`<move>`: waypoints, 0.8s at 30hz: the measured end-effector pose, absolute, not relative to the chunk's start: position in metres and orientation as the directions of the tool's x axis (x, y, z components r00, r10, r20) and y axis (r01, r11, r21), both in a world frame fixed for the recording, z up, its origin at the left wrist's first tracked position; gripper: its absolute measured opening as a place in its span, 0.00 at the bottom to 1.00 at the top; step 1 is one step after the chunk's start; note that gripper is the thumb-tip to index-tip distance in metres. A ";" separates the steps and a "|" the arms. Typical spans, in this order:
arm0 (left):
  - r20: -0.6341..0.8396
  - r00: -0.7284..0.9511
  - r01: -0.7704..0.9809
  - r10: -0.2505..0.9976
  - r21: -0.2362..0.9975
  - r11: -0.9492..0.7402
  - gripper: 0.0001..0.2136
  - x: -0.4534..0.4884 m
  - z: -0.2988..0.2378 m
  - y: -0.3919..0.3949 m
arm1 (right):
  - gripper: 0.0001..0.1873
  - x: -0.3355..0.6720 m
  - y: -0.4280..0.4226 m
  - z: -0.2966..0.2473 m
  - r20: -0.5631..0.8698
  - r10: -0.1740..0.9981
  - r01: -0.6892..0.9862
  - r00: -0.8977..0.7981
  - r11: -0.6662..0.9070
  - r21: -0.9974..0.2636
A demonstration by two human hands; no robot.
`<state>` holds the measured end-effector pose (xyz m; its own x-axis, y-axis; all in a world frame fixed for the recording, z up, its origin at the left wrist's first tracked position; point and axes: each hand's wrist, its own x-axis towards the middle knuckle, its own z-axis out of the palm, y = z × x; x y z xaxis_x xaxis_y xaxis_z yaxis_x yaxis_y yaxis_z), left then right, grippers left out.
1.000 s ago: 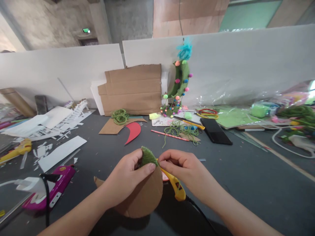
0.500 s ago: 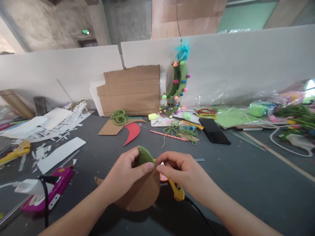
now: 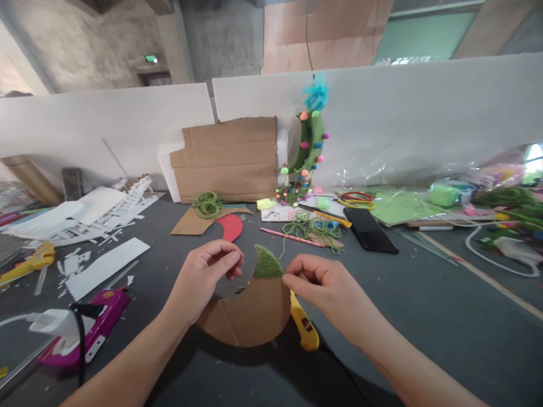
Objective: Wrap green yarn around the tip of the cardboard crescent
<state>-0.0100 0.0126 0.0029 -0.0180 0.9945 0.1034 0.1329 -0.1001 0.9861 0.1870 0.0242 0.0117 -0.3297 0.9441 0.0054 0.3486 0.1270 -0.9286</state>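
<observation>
A brown cardboard crescent [image 3: 250,316] is held up in front of me, its upper tip wrapped in green yarn [image 3: 267,263]. My right hand [image 3: 320,282] pinches the crescent's right edge, just below the wrapped part. A loose strand of green yarn hangs below that hand. My left hand [image 3: 207,274] is off the crescent, to the left of the wrapped tip. Its fingers are curled in with the thumb against them, and nothing shows in them. Behind the crescent's right side lies a yellow glue gun [image 3: 305,328], partly hidden.
A magenta power strip [image 3: 104,316] and another yellow glue gun [image 3: 31,263] lie at left. Farther back are a red crescent [image 3: 232,228], green yarn [image 3: 207,204], a pencil [image 3: 292,237], a black phone [image 3: 370,229] and scissors [image 3: 356,199]. A pom-pom-covered green crescent [image 3: 311,141] stands against the white board.
My left hand has let go of the wrapped tip and moved left, uncovering it. The cardboard crescent has shifted slightly right and up, still in my right hand.
</observation>
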 end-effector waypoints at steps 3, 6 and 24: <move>0.130 -0.017 0.245 0.991 0.962 -0.122 0.09 -0.012 0.001 0.015 | 0.08 0.187 0.025 0.010 0.024 0.942 0.352 -0.336 0.150 -0.924; 0.097 -0.015 0.342 0.995 0.936 -0.086 0.14 -0.010 0.002 0.013 | 0.08 0.187 0.026 0.008 0.033 0.941 0.349 -0.337 0.157 -0.924; 0.129 -0.027 0.135 0.991 0.983 -0.124 0.06 -0.009 -0.001 0.021 | 0.08 0.184 0.033 0.010 0.075 0.931 0.335 -0.358 0.203 -0.920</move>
